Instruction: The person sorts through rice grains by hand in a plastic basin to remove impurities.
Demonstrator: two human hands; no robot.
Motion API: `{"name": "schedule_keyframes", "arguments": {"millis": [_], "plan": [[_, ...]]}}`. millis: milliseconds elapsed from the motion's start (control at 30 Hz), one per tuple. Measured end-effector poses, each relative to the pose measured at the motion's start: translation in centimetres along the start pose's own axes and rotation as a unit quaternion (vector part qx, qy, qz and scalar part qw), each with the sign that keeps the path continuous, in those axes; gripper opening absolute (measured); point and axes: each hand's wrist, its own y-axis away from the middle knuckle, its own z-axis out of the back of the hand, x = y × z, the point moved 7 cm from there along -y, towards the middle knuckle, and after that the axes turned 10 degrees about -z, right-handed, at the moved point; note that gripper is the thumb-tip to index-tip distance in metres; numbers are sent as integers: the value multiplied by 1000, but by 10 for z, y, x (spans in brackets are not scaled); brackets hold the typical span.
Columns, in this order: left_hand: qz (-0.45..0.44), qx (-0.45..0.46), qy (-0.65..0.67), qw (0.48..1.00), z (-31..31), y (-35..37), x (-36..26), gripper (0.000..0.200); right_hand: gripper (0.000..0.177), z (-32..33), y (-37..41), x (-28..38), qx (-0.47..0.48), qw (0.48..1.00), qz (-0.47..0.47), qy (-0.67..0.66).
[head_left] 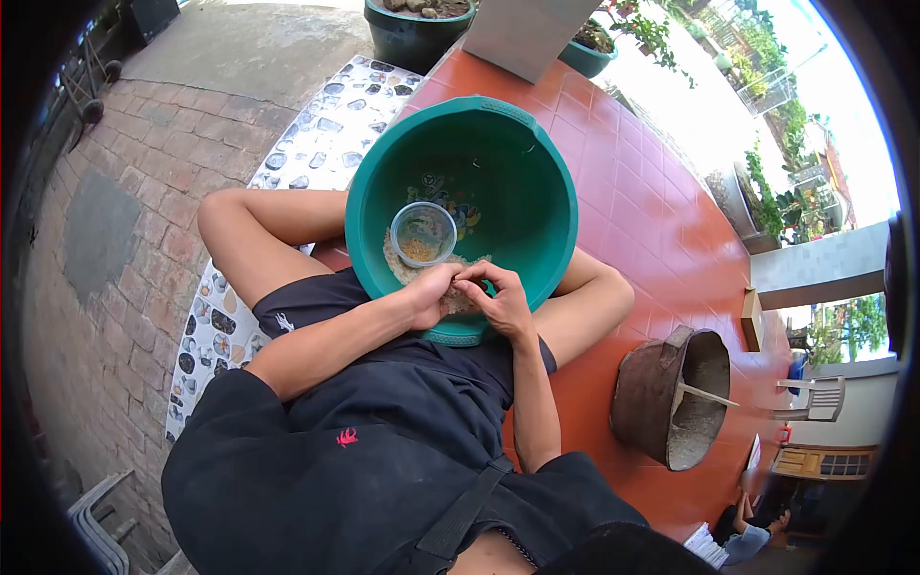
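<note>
Rusty metal pot (671,398) with stick on red tiled floor (652,211); potted plant (417,29) at top; white chair (815,398) far right.

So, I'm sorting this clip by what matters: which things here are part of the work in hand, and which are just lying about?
In use:
green basin
clear cup holding grain
loose grain on the basin floor
left hand and right hand, both at the grain

Lying about:
brown pot with a stick
plant pot
white chair
</note>
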Motion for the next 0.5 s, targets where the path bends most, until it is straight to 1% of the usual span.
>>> {"name": "schedule_keyframes", "arguments": {"millis": [33,133,167,233,267,400,467,500], "plan": [[-2,-2,-5,1000,-1,2,-2,28,13,1,1,-2,-2,1000,-26,0],[1,3,3,1000,-3,1,-2,27,13,1,-1,3,3,1000,6,-5],[-5,-5,5,1000,-3,1,-2,27,13,2,0,2,0,1000,2,-7],[-8,13,6,1000,1,-3,1,27,13,2,1,1,4,1000,-23,-13],[2,-2,17,1000,4,-6,4,26,12,3,1,5,1,1000,1,8],[-6,4,3,1000,1,-5,1,26,13,4,-4,4,3,1000,0,1],[-2,44,18,999,-1,-10,4,25,13,1,-6,11,-19,1000,23,-1],[0,44,13,999,1,-10,5,25,13,-2,-7,18,-23,999,24,-4]]}}
